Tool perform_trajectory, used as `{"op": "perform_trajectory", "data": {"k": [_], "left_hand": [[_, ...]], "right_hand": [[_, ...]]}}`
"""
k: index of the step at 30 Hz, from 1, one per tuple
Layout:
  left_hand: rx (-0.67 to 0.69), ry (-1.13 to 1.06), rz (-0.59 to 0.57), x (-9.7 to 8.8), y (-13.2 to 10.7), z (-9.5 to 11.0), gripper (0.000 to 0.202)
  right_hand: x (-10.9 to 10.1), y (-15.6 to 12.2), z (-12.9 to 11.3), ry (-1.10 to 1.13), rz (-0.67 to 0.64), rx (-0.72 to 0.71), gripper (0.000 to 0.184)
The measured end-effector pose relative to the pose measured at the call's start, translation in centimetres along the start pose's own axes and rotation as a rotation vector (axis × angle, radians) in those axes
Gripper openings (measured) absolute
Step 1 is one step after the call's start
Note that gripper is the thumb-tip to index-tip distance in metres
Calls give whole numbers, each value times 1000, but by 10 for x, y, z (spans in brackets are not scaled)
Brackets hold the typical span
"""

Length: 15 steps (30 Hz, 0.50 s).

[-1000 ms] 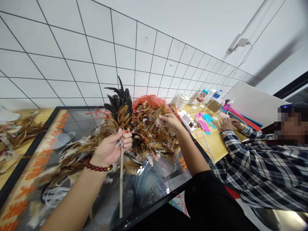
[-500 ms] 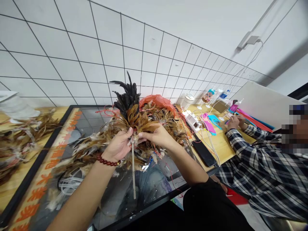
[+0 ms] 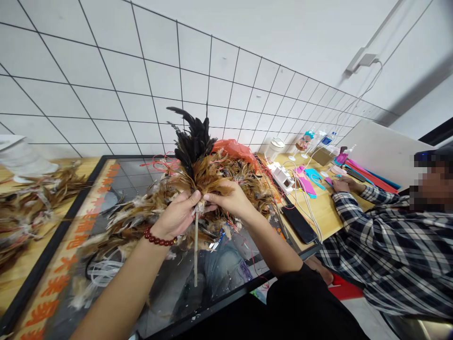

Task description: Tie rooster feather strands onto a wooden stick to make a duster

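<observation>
Between my hands is a feather duster (image 3: 194, 148), held upright. Long black feathers fan out at its top, shorter brown ones ring them, and a thin pale stick (image 3: 196, 252) hangs below. My left hand (image 3: 177, 215), with a dark red bead bracelet at the wrist, is closed around the feather bases and the stick's upper part. From the other side my right hand (image 3: 231, 200) pinches the brown feathers at the binding point. Fingers and feathers hide the exact binding. Strung brown feathers (image 3: 244, 172) are heaped just behind and around my hands.
More feather strands (image 3: 35, 203) lie at the left by a white spool (image 3: 26, 158). A glass panel with a black frame (image 3: 53, 212) lies under my work. At right are a phone (image 3: 300, 224), a power strip (image 3: 281, 177), cables, coloured pieces and a co-worker in a plaid shirt (image 3: 385, 245).
The duster's black top has shifted slightly right and lower, and the stick's lower end a little left. Both hands keep their hold. The co-worker's hands have moved slightly.
</observation>
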<state>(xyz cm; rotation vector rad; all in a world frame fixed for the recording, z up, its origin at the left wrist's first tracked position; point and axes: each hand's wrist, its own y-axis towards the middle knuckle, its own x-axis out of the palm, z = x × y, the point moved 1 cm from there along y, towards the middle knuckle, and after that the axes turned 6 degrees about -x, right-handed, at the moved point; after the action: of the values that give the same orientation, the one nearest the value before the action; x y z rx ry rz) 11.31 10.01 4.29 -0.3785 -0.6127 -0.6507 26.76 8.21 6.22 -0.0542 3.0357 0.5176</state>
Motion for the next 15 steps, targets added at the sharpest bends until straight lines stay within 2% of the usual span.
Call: {"op": "perform_trajectory", "data": {"k": [3,7,11,15], "left_hand": [[-38,2,5,-1,-2,1,18],[-70,47,-14,-2,-4,3,21],[-18,109,-51,-3,-5,2,30],[15,202,-39,-1,-3,-1,37]], "right_hand": [[1,1,3,12,-8,-1,39],[4,-3,2,156,-77,99,42],[7,-9,0,263,-105,184,43],[7,-12,2,277,-89,153,41]]}}
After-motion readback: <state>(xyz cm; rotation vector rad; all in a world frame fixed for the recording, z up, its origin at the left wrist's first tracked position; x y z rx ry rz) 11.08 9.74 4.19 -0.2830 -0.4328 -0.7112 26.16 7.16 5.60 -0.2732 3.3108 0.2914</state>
